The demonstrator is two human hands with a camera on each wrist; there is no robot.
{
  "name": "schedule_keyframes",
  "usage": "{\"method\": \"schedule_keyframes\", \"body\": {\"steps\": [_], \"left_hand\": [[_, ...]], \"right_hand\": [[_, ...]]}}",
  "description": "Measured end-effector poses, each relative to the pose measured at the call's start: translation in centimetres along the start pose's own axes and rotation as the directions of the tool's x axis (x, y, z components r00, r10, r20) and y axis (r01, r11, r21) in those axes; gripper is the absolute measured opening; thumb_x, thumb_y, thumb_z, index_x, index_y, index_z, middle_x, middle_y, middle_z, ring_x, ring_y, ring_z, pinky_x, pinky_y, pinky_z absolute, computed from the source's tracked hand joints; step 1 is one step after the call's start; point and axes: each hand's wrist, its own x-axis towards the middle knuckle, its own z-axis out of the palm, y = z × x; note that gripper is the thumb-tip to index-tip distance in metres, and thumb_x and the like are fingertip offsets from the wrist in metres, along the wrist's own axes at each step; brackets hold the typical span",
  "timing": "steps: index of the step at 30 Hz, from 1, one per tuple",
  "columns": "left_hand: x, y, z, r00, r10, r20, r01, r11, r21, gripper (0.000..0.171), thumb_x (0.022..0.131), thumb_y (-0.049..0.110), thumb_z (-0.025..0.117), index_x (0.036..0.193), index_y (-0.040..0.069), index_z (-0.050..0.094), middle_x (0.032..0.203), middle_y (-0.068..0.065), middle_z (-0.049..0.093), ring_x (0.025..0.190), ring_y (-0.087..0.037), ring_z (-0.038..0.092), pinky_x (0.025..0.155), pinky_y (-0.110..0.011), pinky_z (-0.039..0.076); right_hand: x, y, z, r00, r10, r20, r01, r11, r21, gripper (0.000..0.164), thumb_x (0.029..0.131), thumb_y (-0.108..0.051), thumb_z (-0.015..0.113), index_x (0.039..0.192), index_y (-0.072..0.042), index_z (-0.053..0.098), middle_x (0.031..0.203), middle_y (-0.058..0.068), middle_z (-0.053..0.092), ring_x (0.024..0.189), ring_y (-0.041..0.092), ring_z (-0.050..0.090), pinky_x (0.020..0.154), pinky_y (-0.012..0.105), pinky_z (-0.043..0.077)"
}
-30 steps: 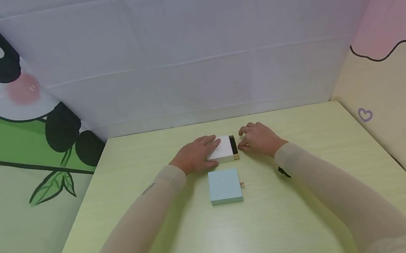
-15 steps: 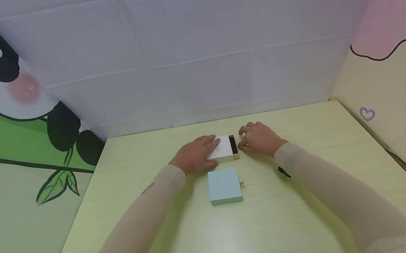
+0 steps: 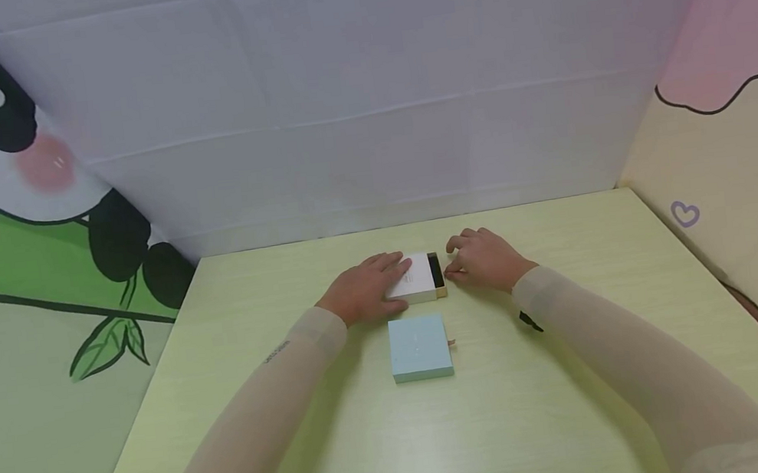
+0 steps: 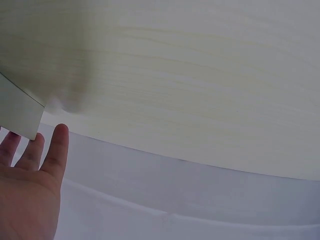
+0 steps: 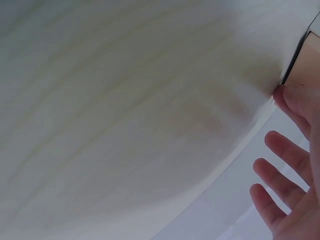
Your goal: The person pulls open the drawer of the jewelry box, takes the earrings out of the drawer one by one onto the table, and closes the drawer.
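Note:
A white drawer-style box (image 3: 420,275) lies near the back of the table, its dark-lined drawer (image 3: 436,270) protruding a little at the right end. My left hand (image 3: 365,289) holds the box across its sides, thumb along the near side and fingers over the top and far side. At the drawer's front, the thumb and index finger of my right hand (image 3: 482,260) pinch together; whatever they grip there is covered by the fingertips. Its other fingers spread apart, as the right wrist view shows. A light blue box (image 3: 420,348) with a small pinkish tab (image 3: 452,343) sits just nearer.
The pale wood-grain table (image 3: 510,423) ends at a white sheet (image 3: 370,152) behind the boxes. Printed side walls border it left and right. A small black item (image 3: 530,321) shows under the right sleeve (image 3: 582,323).
Hands and both boxes look the same throughout. The printed side sheets have shifted slightly, and a dark gap now shows along the table's right edge.

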Motion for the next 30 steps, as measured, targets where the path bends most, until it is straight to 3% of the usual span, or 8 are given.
{"method": "schedule_keyframes", "body": {"steps": [30], "left_hand": [[0.13,0.08,0.04,1.0,-0.009,0.006,0.009,1.0,0.007,0.09,0.116,0.057,0.071,0.189,0.023,0.031,0.197,-0.006,0.035,0.183,-0.032,0.037,0.145,-0.054,0.044]], "right_hand": [[-0.29,0.4,0.33,1.0,-0.005,-0.021,0.006,1.0,0.005,0.016,0.109,-0.033,0.086,0.112,-0.022,0.098,0.133,0.009,0.086,0.123,0.034,0.079,0.104,0.054,0.068]]}}
